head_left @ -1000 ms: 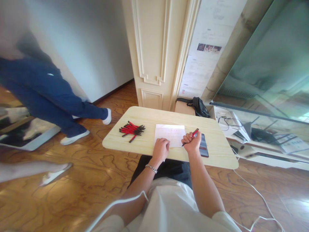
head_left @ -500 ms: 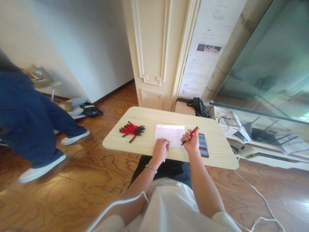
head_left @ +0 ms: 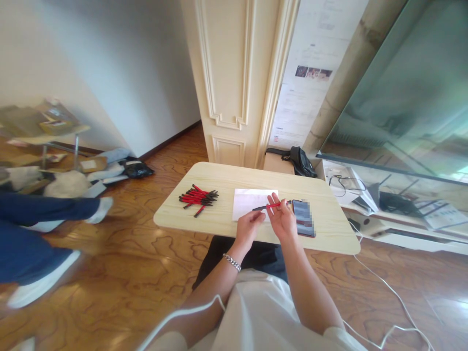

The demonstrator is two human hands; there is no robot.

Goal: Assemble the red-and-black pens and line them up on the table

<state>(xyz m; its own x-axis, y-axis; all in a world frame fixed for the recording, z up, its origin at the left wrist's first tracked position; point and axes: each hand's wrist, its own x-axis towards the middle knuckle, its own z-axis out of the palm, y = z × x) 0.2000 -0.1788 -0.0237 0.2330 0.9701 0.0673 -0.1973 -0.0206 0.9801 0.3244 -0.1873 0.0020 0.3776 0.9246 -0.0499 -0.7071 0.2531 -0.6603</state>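
A: Largest item listed?
B: Table (head_left: 219, 222), with paper sheet (head_left: 248, 204) laid on it.
A: Hands?
B: Right hand (head_left: 282, 222) is pinched on the red pen (head_left: 272, 205), held level above the sheet. Left hand (head_left: 249, 227) is curled by its tip; grip cannot be told.
A: Handling?
B: Judged light, stiff, smooth; best taken mid-barrel.

Bright daylight, glare on the wooden floor (head_left: 120, 273), edges bowed by the wide lens, left side motion-blurred.

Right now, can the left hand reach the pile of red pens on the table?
Probably yes: the pile of pens lies to the left of the left hand, with only bare table between them; nothing blocks the way.
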